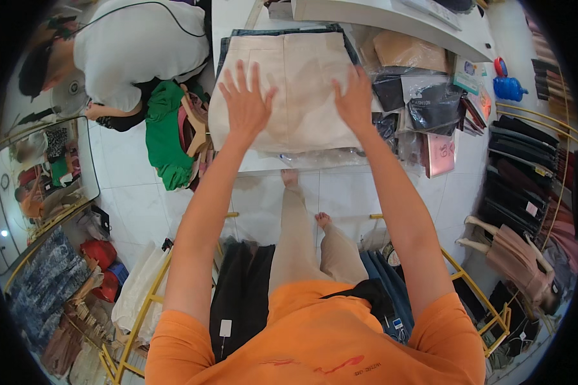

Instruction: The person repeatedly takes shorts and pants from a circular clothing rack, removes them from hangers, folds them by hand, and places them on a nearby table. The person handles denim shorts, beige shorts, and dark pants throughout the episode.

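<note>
A cream skirt (pixel 294 110) lies spread on a white table (pixel 255 164), on top of folded dark blue denim (pixel 289 32) whose waist edge shows behind it. My left hand (pixel 246 103) rests on the skirt's left part, palm down with the fingers spread. On the right part, near the side edge, my right hand (pixel 355 101) lies with thumb and fingers apart, slightly blurred. Neither hand grips anything. Clear plastic (pixel 327 158) pokes out under the skirt's near edge.
Plastic-packed garments (pixel 433 103) and a pink packet (pixel 440 153) sit to the right. Green cloth (pixel 166 139) and wooden hangers (pixel 198 125) hang at the table's left. Another person (pixel 142 43) bends over beyond them. Yellow clothes racks (pixel 147 308) stand on both sides of me.
</note>
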{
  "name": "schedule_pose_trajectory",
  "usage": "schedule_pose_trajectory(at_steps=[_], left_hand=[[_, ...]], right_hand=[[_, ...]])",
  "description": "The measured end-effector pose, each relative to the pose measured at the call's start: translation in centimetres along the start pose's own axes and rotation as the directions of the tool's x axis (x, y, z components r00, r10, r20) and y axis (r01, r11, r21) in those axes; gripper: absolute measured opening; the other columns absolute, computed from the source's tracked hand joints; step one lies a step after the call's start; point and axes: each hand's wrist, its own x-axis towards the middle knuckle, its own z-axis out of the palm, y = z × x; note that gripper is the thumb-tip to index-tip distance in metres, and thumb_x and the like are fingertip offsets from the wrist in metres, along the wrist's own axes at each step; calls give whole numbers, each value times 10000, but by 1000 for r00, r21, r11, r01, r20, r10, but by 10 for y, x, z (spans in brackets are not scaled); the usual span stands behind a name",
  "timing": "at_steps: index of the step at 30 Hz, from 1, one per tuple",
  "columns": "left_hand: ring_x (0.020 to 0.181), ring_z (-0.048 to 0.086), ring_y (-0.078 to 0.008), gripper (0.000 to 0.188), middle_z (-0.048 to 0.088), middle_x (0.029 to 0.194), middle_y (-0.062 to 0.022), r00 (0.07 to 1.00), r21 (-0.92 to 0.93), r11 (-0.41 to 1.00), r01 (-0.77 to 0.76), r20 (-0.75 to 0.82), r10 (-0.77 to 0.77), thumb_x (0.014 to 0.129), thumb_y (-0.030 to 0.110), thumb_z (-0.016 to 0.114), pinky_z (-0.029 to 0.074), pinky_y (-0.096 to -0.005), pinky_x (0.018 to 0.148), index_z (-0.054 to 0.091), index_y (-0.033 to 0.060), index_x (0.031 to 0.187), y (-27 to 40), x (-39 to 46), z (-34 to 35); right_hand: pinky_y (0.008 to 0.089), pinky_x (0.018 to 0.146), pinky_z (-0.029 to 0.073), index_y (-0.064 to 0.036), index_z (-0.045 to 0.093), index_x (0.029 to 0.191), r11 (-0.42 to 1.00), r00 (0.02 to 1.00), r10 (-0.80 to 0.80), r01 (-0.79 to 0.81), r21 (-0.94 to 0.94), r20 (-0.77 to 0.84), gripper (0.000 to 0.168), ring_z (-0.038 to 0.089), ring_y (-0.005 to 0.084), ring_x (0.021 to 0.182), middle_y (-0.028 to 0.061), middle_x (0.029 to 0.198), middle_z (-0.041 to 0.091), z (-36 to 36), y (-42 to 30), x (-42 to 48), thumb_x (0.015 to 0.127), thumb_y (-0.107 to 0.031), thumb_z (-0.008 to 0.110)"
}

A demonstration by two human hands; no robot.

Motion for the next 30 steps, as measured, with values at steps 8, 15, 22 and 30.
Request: schedule_pose_trajectory(at_steps=[8,15,22,30], left_hand=[[1578,201,-608,801,259,1767,-260,976,85,985,-154,166,138,1058,640,534,151,-878,1148,408,174,1698,-20,-13,71],[1588,177,-608,795,246,1778,-242,962,143,978,-152,248,113,1062,669,494,142,-876,1153,403,209,1704,-22,-9,74],[1537,308,-595,716,349,1728,-233,963,83,989,-124,251,99,1072,584,549,236,-849,1147,464,183,1659,-25,-12,59],[1356,555,-495,420,611,1467,-264,977,-292,953,79,214,-15,1047,235,679,458,-558,1148,646,-4,1391,33,-176,-14]], right_hand=[[877,1161,161,-109,324,1712,883,918,-142,287,-371,371,855,92,543,1640,237,1805,136,61,-1,-23,1079,-664,475],[867,1163,170,-143,360,1711,896,931,-157,275,-349,330,823,143,543,1631,211,1808,184,79,8,-23,1080,-661,460],[825,1214,146,-132,278,1716,900,799,28,242,-364,601,819,48,516,1650,206,1811,115,35,-19,-5,1088,-611,493],[507,1164,455,26,664,1395,983,935,-109,50,179,338,476,569,452,1385,263,1452,643,-52,8,-109,1063,-316,680]])
